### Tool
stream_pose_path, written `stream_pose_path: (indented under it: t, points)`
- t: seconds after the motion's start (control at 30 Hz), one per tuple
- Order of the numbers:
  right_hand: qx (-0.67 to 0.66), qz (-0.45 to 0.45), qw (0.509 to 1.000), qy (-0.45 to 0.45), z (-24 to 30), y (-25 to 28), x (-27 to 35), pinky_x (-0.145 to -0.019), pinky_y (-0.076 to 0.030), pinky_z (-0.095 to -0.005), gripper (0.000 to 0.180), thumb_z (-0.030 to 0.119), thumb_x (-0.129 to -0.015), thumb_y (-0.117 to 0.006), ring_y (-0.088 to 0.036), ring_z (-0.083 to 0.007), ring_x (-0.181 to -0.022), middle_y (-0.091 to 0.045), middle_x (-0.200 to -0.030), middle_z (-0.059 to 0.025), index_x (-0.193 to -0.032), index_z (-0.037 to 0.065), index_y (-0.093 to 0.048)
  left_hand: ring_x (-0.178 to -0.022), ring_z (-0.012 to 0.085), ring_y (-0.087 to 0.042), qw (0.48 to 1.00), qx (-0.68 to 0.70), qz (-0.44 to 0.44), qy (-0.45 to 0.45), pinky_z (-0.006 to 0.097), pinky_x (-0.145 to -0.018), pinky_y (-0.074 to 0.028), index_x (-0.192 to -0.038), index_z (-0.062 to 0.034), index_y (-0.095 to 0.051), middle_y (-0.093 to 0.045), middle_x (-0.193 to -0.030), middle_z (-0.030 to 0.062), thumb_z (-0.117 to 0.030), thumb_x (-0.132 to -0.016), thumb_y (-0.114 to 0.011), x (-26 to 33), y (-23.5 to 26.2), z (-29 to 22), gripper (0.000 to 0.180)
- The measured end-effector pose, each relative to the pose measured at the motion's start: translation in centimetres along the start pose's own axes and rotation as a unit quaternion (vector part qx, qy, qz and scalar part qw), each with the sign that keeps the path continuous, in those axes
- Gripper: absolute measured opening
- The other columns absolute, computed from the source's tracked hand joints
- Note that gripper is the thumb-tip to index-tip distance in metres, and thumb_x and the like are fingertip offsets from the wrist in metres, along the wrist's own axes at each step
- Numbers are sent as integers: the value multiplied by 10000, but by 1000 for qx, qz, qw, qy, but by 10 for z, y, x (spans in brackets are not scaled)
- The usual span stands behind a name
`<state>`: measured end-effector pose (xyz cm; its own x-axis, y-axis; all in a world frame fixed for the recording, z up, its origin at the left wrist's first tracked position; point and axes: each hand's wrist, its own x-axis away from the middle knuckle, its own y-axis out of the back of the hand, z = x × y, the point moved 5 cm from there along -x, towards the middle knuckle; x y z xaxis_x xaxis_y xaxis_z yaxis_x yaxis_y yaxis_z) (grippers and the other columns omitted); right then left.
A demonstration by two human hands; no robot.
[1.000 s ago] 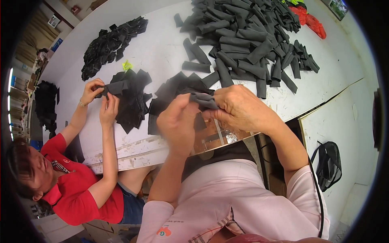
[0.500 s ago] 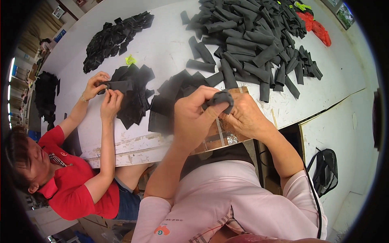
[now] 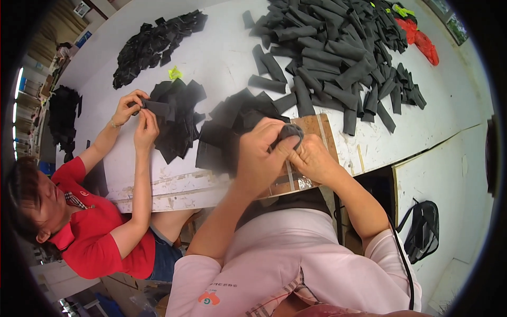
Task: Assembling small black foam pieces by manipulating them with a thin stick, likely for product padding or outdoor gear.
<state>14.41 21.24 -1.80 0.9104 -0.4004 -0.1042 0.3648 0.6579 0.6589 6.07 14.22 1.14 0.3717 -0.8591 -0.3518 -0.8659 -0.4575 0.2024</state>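
My left hand (image 3: 262,150) and my right hand (image 3: 316,159) meet over the near edge of the table. Between them they grip a dark grey fabric tube (image 3: 293,132), its round end turned upward. My left thumb presses on the rim of that end, and the fingers of my right hand close on its lower side. Most of the tube is hidden by my hands. Just left of my left hand lies a stack of flat black fabric pieces (image 3: 216,140). Beneath my hands is a brown board (image 3: 323,132) with strips of clear tape.
A big heap of dark grey fabric tubes (image 3: 338,58) covers the far right. On my left, a co-worker in a red shirt (image 3: 97,240) handles a black piece over another black pile (image 3: 177,113). A further pile (image 3: 153,45), a red plastic bag (image 3: 422,45) and a black mesh bag (image 3: 422,232) also show.
My hands stay together on the tube, its end turned slightly more open toward the view. The whole scene has shifted a little in the picture. The co-worker's hands keep holding their piece.
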Motion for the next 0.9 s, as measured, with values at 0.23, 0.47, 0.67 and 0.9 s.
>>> stream_pose_path:
  t: [0.23, 0.47, 0.67, 0.9]
  points:
    - [42, 4, 998, 47, 19, 10, -2, -526, -423, -386, 260, 271, -821, -507, -535, -332, -611, -545, -636, -147, -770, 18, -538, -620, 116, -541, 990, 125, -70, 7, 214, -576, -422, -813, 2, -578, -578, -704, 61, -139, -783, -591, -1, 10, -9, 144]
    - [-23, -42, 999, 25, -2, -7, 1, -544, -426, -379, 241, 265, -816, -517, -538, -324, -599, -542, -621, -133, -778, 29, -544, -602, 102, -511, 998, -26, -31, -39, 205, -554, -418, -796, 22, -567, -562, -707, 61, -125, -800, -571, -2, 6, -10, 147]
    - [35, -13, 999, -10, 15, 6, 1, -548, -422, -394, 257, 261, -787, -557, -539, -329, -602, -540, -613, -142, -771, 5, -542, -670, 75, -521, 983, 122, -136, 7, 205, -567, -417, -893, 3, -584, -581, -777, 36, -109, -816, -553, 7, 10, -15, 139]
    - [97, -90, 986, 105, 35, 21, -4, -521, -415, -384, 269, 254, -773, -565, -537, -300, -602, -526, -597, -114, -656, 17, -512, -828, 201, -538, 873, 458, -167, 0, 322, -772, -426, -883, 21, -551, -571, -883, 149, -94, -834, -512, 9, 31, -7, 131]
